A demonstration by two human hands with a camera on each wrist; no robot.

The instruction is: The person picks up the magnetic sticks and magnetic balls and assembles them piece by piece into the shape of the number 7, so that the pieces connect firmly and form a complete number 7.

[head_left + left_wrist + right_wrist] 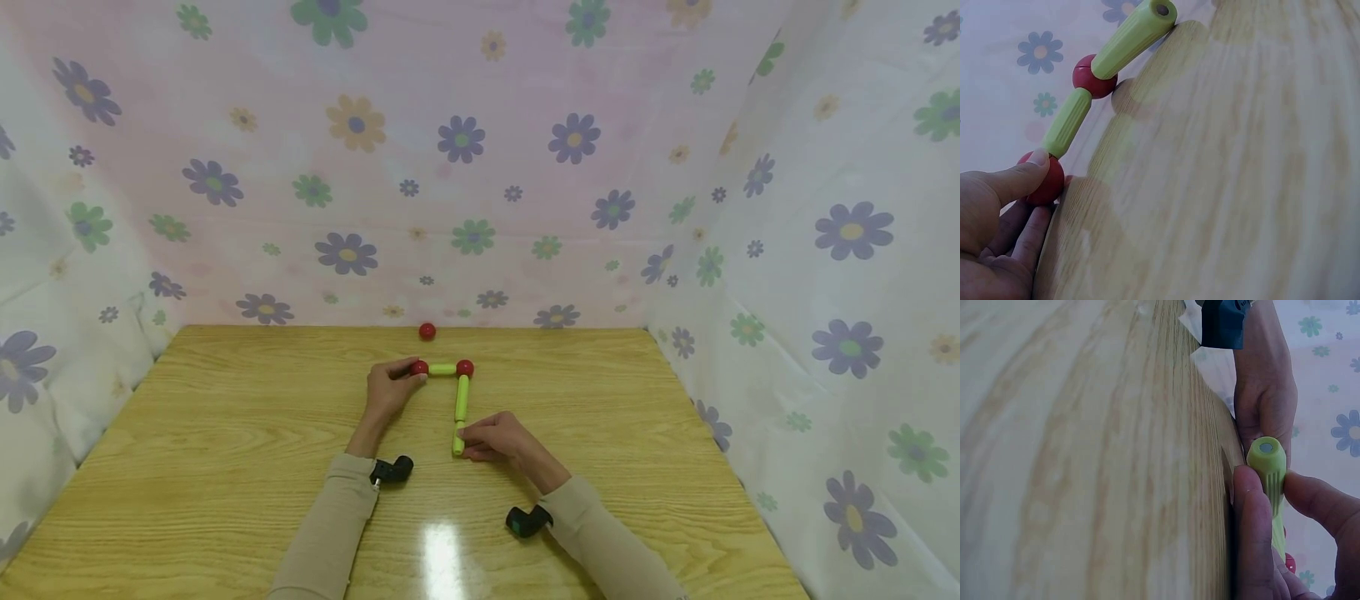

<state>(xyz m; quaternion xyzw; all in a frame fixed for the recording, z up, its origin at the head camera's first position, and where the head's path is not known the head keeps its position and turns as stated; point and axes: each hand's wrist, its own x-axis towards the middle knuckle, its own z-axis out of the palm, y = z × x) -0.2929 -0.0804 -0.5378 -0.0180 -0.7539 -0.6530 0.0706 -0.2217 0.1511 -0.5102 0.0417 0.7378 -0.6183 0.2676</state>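
My left hand (390,390) pinches a red ball (1047,184) between thumb and fingers at the left end of a toy chain on the table. A short green magnetic rod (442,369) joins that ball to a second red ball (465,368) at the corner. From the corner, a longer-looking green magnetic rod (462,398) runs toward me. At its near end, my right hand (504,440) pinches another green magnetic rod (1271,478) between thumb and fingers, in line with it. A grey disc shows in this rod's free end. Whether the two rods touch is hard to tell.
A loose red ball (427,332) lies at the far edge of the wooden table (225,467), beyond the chain. Flower-printed cloth (420,183) hangs behind the table and on both sides. Each wrist wears a black camera (393,470).
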